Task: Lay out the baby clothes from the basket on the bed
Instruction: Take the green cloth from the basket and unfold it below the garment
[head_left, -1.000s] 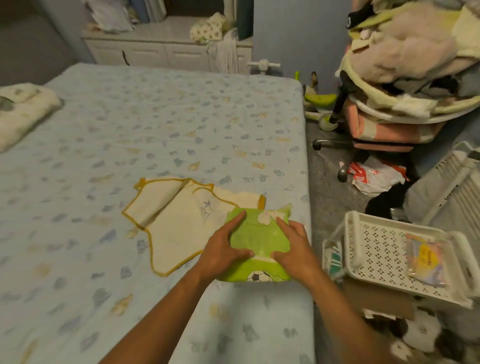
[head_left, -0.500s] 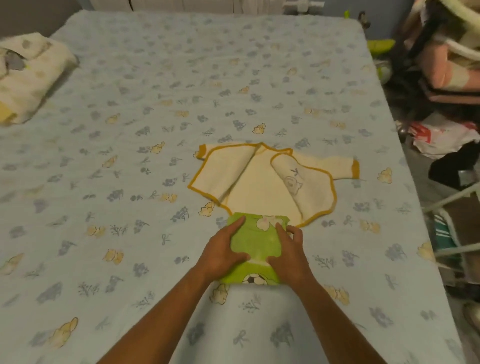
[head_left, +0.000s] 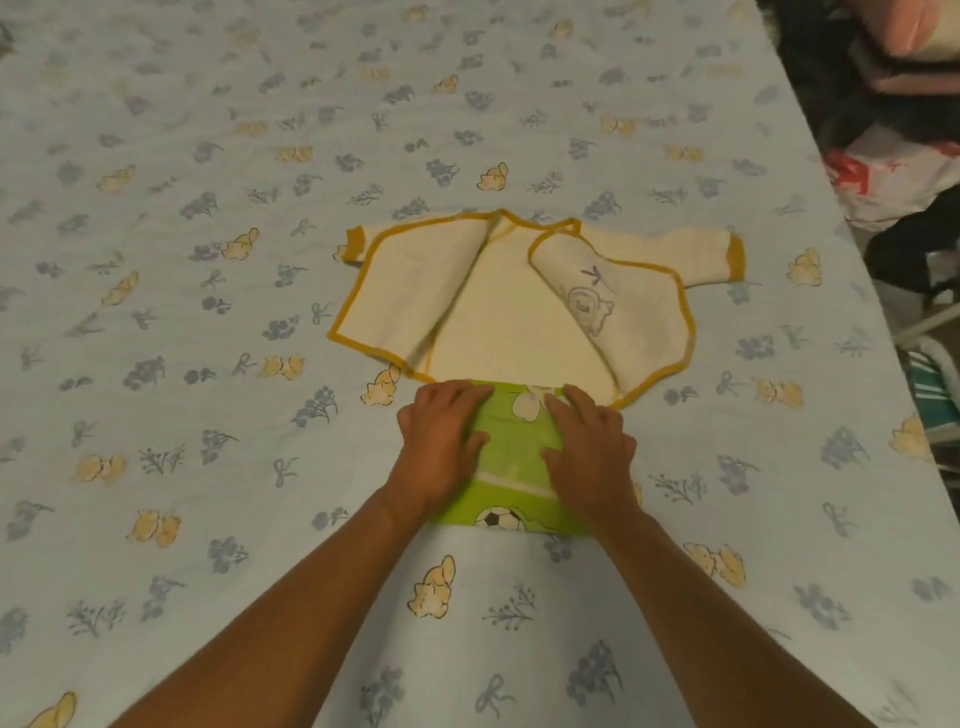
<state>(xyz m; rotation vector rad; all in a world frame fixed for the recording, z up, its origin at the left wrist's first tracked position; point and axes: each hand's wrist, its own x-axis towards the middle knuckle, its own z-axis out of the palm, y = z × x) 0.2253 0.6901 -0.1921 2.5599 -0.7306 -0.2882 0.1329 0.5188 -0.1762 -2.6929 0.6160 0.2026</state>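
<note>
A cream baby jacket with mustard trim lies spread open on the bed, front flaps folded outward and one sleeve stretched to the right. Just below its hem lies a folded green baby garment with a football print. My left hand rests flat on the garment's left side. My right hand lies flat on its right side. Both hands press down with fingers spread; neither grips the cloth. The basket is out of view.
The bed's right edge runs diagonally at the far right. Beyond it lie a white and red plastic bag, dark clothing and a pink bundle on the floor side.
The view has tilted down and closer over the bed. The jacket and green garment now sit centred, and the basket has dropped out of view. My hands stay flat on the green garment.
</note>
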